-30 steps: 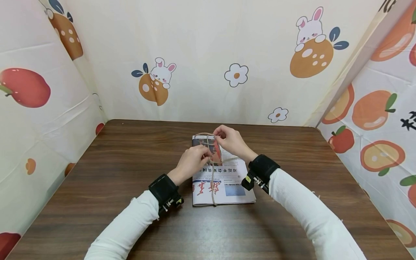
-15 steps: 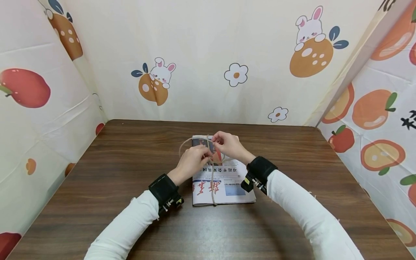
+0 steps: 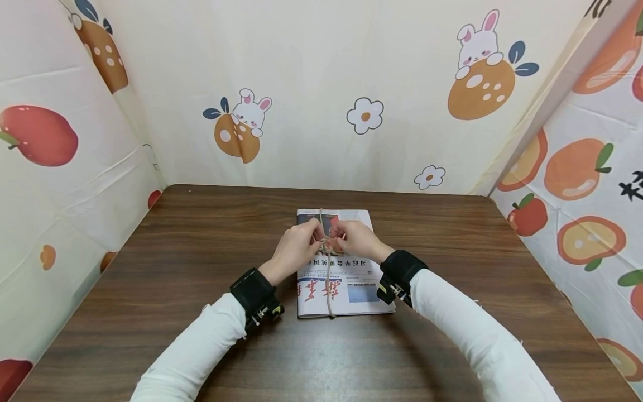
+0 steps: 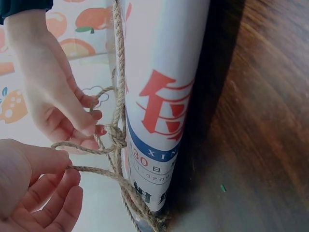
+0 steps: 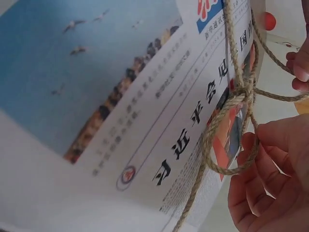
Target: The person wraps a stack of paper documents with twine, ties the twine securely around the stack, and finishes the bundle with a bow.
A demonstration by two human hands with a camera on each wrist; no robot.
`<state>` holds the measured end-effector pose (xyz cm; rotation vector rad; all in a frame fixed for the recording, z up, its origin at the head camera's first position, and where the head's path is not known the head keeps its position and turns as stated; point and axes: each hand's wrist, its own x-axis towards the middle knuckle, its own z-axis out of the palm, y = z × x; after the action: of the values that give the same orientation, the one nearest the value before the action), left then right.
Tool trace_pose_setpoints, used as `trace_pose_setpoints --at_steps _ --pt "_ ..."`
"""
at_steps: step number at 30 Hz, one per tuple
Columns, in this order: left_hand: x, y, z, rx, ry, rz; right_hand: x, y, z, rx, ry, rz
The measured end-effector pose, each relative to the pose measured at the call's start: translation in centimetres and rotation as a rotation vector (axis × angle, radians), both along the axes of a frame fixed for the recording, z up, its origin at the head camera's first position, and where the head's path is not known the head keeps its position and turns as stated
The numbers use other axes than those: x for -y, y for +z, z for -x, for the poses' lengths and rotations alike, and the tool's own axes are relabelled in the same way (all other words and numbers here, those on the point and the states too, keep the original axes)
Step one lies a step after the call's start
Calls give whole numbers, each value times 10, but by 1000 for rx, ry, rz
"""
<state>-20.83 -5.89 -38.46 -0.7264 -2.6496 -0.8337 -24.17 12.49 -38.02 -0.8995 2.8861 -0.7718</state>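
A folded newspaper bundle (image 3: 346, 304) lies flat on the table, bound by rough brown twine (image 3: 329, 285) that runs lengthwise and across. Near its far part, a knot (image 4: 116, 136) sits where the strands meet. My left hand (image 3: 295, 250) pinches twine between thumb and forefinger; the left wrist view has a loop leading from those fingertips to the knot. From the other side, my right hand (image 3: 360, 241) holds another piece of twine, and its fingers (image 5: 248, 142) are at a loop (image 5: 208, 150) beside the knot in the right wrist view.
The brown wooden table (image 3: 201, 234) extends around the bundle. Behind it hangs a cream curtain (image 3: 311, 56) with rabbit and flower prints, and fruit-printed sheets flank both sides. Black camera bands (image 3: 403, 271) circle both wrists.
My right hand has come down and nearer to the left hand. The wide twine loop that swung out left over the bundle's far edge is drawn in. My left hand has barely shifted.
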Motion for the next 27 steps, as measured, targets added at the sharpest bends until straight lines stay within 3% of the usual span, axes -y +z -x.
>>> trace_pose_setpoints --at_steps 3,12,20,27 --pt "0 0 1 1 -2 -11 -1 0 0 -15 14 10" --pt "1 3 8 32 5 -26 -2 0 1 -210 71 24" --pt "0 9 13 72 2 -25 5 4 -5 -179 96 87" --pt "0 12 15 99 -18 -5 9 6 -10 -169 42 63"
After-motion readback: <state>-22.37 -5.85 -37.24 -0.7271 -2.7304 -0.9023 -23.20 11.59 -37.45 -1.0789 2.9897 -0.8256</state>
